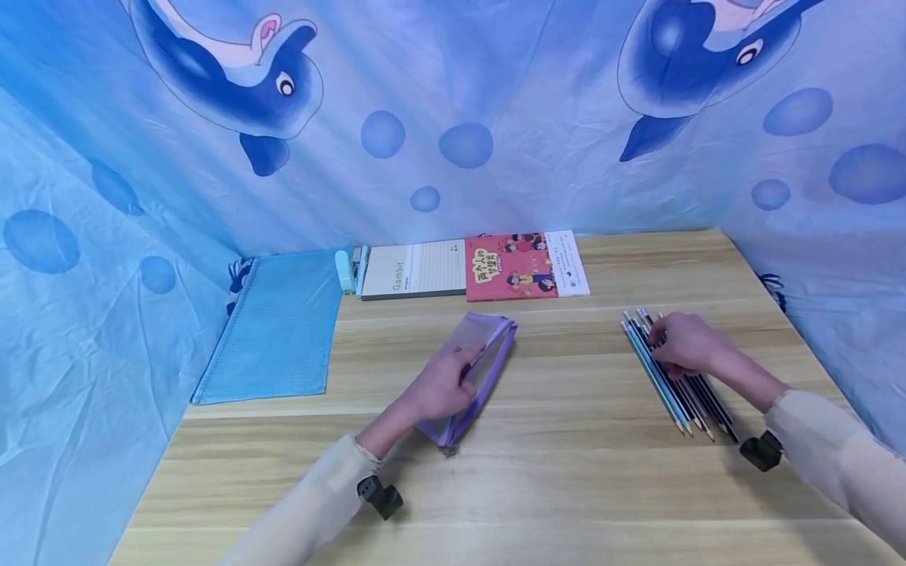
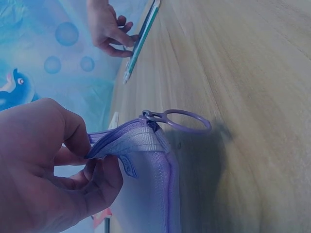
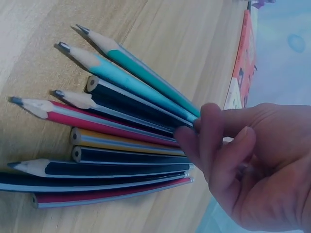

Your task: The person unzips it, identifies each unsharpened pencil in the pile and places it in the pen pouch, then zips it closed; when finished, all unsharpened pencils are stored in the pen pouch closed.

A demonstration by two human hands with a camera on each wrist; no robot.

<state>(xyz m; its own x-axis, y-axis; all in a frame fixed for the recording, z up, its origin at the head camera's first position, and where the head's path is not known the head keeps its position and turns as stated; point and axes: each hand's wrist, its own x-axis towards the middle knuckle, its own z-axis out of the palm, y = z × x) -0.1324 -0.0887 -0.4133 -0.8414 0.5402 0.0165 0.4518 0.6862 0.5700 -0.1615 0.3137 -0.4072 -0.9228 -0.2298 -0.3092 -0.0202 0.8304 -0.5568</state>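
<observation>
My left hand (image 1: pixel 442 385) pinches the open edge of a see-through zip pencil pouch (image 1: pixel 484 385) with purple trim, left of centre on the table. Close up in the left wrist view, thumb and fingers hold the pouch's edge (image 2: pixel 129 141). Its zip pull (image 2: pixel 187 121) ends in a purple ring. On the right, my right hand (image 1: pixel 686 342) is at the eraser ends of a fanned bunch of pencils (image 1: pixel 661 381), fingers bent and fingertips touching them. Black, red, yellow and teal pencils (image 3: pixel 146 73) show in the right wrist view. I cannot tell whether the fingers grip one.
A blue mesh folder (image 1: pixel 272 330) lies at the left. Along the back edge stand a light teal stationery item (image 1: pixel 344 271), a lined Gambit notebook (image 1: pixel 418 269) and a red picture-covered book (image 1: pixel 510 269). Blue dolphin-print sheeting (image 1: pixel 453 94) rises behind the wooden table (image 1: pixel 566 487).
</observation>
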